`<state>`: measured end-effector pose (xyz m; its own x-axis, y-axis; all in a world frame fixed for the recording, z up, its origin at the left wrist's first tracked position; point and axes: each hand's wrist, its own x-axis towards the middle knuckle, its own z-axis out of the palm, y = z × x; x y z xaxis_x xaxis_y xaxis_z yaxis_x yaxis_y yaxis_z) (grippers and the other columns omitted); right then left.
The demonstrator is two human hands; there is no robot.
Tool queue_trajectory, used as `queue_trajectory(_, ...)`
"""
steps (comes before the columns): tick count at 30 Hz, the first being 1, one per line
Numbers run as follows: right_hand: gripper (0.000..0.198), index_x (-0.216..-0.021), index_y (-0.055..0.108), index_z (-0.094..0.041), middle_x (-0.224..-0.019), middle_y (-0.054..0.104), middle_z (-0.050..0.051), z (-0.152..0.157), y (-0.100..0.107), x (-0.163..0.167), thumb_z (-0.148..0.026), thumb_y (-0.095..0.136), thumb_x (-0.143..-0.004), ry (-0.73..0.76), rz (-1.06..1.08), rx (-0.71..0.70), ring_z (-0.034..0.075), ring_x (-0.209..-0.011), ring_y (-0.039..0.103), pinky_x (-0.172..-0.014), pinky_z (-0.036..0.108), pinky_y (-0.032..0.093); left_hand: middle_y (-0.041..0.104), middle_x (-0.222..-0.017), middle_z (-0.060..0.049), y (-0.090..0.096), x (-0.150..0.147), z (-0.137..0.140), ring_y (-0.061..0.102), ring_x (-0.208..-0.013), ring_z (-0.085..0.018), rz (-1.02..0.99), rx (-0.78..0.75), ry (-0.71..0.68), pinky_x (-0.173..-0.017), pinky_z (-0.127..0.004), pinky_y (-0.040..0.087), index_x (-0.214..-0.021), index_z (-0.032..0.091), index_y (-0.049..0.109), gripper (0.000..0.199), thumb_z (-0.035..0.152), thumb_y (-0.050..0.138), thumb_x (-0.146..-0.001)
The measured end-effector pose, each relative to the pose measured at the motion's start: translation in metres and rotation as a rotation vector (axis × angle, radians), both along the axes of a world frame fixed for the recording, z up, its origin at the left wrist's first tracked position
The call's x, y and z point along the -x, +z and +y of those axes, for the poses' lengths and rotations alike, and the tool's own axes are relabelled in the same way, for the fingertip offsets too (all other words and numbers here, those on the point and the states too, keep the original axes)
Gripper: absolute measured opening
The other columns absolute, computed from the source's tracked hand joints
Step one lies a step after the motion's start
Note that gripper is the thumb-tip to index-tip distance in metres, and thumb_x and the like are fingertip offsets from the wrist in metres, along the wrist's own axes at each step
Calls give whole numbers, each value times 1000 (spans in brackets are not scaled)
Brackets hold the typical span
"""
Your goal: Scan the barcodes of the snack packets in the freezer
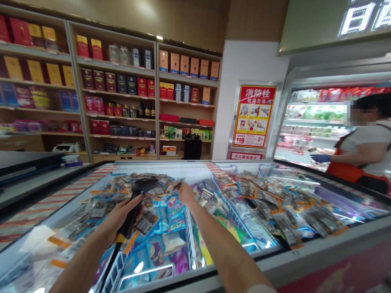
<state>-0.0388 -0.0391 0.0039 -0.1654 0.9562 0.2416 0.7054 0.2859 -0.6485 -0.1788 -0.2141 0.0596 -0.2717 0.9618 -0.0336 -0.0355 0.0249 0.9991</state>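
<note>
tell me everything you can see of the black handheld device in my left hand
The black handheld device has a broad, rounded head and a straight handle with a yellow part near its lower end. It looks like plastic. The left hand wraps the handle, which slants with the head farther away, over the packets. Whether the head touches them, and whether it is switched on, I cannot tell.

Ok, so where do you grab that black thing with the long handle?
Best by its black handle, coming from the near side, where the person stands. The handle is slim and slants back toward them, while the broad head points away, so a hand can probably wrap around the handle easily. The left hand holds it there now.
</note>
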Motion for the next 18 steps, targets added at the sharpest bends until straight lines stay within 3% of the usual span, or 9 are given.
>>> queue_trajectory(4,37,-105,50,-16,-100,59,13,-2,7,-11,-33,47,-72,-19,-3,-47,28,-97,52,-78,41,38,55,-52,1,1,-12,6,47,-42,-8,-36,-15,-30,-40,-18,36,-62,15,51,32,47,59,-62)
queue_trajectory(6,40,-106,51,-16,-104,57,14,2,10,-45,-32,50,-69,-74,-34,-124,29,-99,50,-79,41,37,54,-51,1,2,-24,10,46,-41,-7,-59,-12,-59,-39,-18,36,-63,15,51,32,46,60,-62)
queue_trajectory(9,28,-93,59,-18,-97,60,14,13,11,-117,-22,52,-66,-178,-92,-234,29,-96,51,-78,41,36,54,-51,2,3,-42,20,46,-40,-7,-86,-1,-96,-38,-18,36,-65,15,51,32,46,59,-63)
queue_trajectory(13,30,-82,63,-22,-84,65,8,27,6,-192,-8,54,-59,-105,-147,-223,24,-86,57,-73,33,39,55,-53,1,0,-58,33,47,-41,-7,-119,3,-188,-39,-18,36,-66,15,51,32,46,58,-64)
queue_trajectory(16,36,-89,62,-24,-92,64,6,29,5,-206,-9,55,-58,11,-184,-257,22,-88,56,-72,29,40,55,-54,1,-4,-65,39,47,-41,-7,-144,21,-261,-39,-18,36,-70,15,51,32,46,57,-65)
queue_trajectory(18,41,-97,59,-25,-99,62,5,28,10,-202,-12,56,-58,37,-369,-188,21,-92,55,-72,28,39,54,-54,1,-7,-70,41,47,-41,-7,-140,53,-321,-38,-18,35,-70,15,51,32,46,58,-65)
